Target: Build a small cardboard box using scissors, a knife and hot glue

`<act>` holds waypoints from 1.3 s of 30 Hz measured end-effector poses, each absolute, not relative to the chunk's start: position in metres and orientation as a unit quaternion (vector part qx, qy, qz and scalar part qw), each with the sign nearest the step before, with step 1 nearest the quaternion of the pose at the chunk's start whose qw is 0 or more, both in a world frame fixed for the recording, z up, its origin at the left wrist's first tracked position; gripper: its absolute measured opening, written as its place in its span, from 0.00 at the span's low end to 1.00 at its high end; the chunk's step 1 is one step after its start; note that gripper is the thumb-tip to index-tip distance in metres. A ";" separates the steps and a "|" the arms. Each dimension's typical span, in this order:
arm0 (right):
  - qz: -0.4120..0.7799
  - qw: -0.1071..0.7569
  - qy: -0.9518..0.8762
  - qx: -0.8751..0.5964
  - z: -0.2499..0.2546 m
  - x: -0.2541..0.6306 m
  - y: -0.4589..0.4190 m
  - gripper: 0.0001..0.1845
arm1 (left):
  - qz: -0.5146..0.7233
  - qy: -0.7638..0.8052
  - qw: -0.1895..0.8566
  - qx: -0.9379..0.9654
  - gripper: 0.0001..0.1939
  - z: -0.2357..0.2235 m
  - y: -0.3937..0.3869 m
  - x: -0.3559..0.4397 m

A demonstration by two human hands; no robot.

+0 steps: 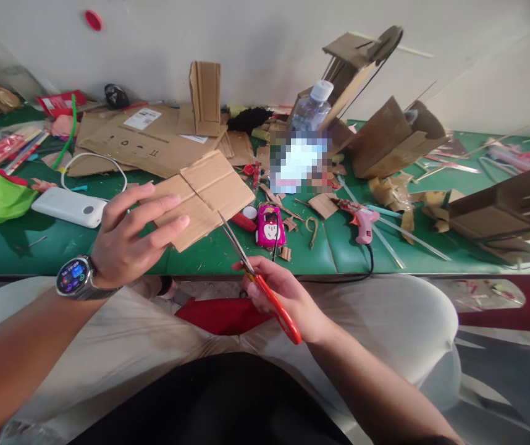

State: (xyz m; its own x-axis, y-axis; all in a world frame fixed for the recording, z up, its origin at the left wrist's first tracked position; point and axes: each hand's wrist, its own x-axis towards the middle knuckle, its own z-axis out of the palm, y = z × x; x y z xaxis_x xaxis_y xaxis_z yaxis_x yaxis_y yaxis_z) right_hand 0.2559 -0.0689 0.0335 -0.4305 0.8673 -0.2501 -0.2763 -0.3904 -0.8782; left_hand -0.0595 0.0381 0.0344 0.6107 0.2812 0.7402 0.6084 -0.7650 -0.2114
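My left hand [135,232], with a watch on its wrist, grips a rectangular piece of cardboard [216,185] by its left side, fingers on top and thumb hidden beneath. A slit runs across the middle of the piece. In my right hand [283,293] is a pair of scissors [277,309] with red handles. Its blades point up and left, their tips at the near edge of the cardboard. Whether the blades are parted is hard to make out. Just beyond lies a pink toy car [270,226] on the green table [311,253].
Flattened cardboard [149,139] lies at the back left, a white power bank [68,207] nearer. A pink glue gun [364,224] with a black cord rests to the right. Cardboard structures [385,139] and a plastic bottle [311,111] stand behind. Scraps and sticks are scattered around.
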 end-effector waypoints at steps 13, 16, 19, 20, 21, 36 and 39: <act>0.745 0.375 -0.412 -0.367 0.030 0.254 -0.067 0.29 | -0.348 -0.252 0.191 -0.882 0.29 0.024 0.029 -0.052; 0.742 0.371 -0.419 -0.368 0.032 0.254 -0.066 0.29 | -0.342 -0.254 0.199 -0.882 0.30 0.024 0.029 -0.052; 0.746 0.371 -0.412 -0.369 0.033 0.253 -0.065 0.30 | -0.348 -0.251 0.204 -0.880 0.30 0.026 0.029 -0.051; 0.747 0.371 -0.410 -0.371 0.034 0.253 -0.065 0.30 | -0.349 -0.249 0.205 -0.880 0.29 0.026 0.029 -0.050; 0.746 0.370 -0.409 -0.372 0.034 0.253 -0.065 0.30 | -0.349 -0.247 0.207 -0.880 0.28 0.026 0.030 -0.050; 0.751 0.370 -0.393 -0.381 0.031 0.251 -0.065 0.35 | -0.351 -0.220 0.181 -0.892 0.27 0.033 0.032 -0.050; 0.752 0.372 -0.388 -0.382 0.032 0.250 -0.064 0.34 | -0.356 -0.211 0.187 -0.891 0.25 0.035 0.032 -0.049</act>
